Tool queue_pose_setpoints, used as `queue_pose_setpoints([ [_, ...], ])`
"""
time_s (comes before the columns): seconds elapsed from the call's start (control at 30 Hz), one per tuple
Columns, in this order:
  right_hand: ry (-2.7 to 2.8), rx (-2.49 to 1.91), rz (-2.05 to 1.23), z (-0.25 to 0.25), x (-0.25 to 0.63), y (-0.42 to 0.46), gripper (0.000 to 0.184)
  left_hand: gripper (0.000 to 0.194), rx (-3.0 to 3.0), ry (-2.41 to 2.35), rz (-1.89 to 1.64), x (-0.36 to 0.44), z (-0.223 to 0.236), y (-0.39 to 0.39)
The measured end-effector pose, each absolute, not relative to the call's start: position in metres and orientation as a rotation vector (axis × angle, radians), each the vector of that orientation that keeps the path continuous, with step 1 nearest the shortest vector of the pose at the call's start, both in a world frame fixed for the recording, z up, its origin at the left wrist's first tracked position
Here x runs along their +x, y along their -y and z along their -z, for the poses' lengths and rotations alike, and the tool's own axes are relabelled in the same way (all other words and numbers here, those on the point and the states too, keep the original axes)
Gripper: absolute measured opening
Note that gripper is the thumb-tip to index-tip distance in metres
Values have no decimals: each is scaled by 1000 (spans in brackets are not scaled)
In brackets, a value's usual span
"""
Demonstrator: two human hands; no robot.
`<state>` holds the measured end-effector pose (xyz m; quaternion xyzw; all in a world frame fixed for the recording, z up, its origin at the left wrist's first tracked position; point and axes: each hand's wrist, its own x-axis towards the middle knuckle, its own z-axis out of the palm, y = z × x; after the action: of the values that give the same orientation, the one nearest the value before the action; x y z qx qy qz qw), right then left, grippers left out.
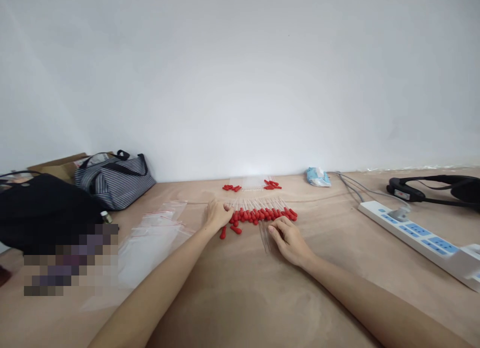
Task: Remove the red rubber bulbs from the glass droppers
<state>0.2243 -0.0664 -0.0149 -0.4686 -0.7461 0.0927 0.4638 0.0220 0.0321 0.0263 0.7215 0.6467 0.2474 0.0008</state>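
Note:
A row of droppers with clear tubes and red rubber bulbs (262,215) lies across the middle of the table, bulbs toward me. At the row's left end is my left hand (218,215), its fingers curled and thumb bent in; whatever it grips is hidden. Two loose red bulbs (236,229) lie just in front of that end. My right hand (288,240) is closed in front of the row's right part, thumb against fingers. Thin clear tubes (264,237) without bulbs stand out at its fingertips, below the red bulbs.
Behind the row lies a clear plastic bag (252,182) with more red bulbs beside it. Zip bags (150,243) spread at left, near a striped bag (116,180) and a black bag (48,208). At right are a power strip (420,240), a blue mask (318,177) and a black headset (431,188).

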Motion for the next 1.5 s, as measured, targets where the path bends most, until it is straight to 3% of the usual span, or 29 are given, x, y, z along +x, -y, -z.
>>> queue_pose_setpoints([
  [0.2,1807,-1138,-137,16,225,69,13,14,2384,-1847,-943,1,-33,2],
  [0.33,1819,-1082,30,17,225,72,35,14,2561,-1271,-998,-14,-21,41],
  [0.43,1964,-1036,126,15,225,76,47,11,2630,-1150,-977,-16,-10,61],
  [0.8,2263,-926,295,11,212,82,23,9,2735,-816,-1043,-6,-4,69],
  [1.0,2275,-877,319,9,208,85,20,24,2801,-823,-955,-6,-2,66],
  [1.5,2277,-753,226,4,210,90,19,13,2858,-614,-1058,-6,-6,66],
])
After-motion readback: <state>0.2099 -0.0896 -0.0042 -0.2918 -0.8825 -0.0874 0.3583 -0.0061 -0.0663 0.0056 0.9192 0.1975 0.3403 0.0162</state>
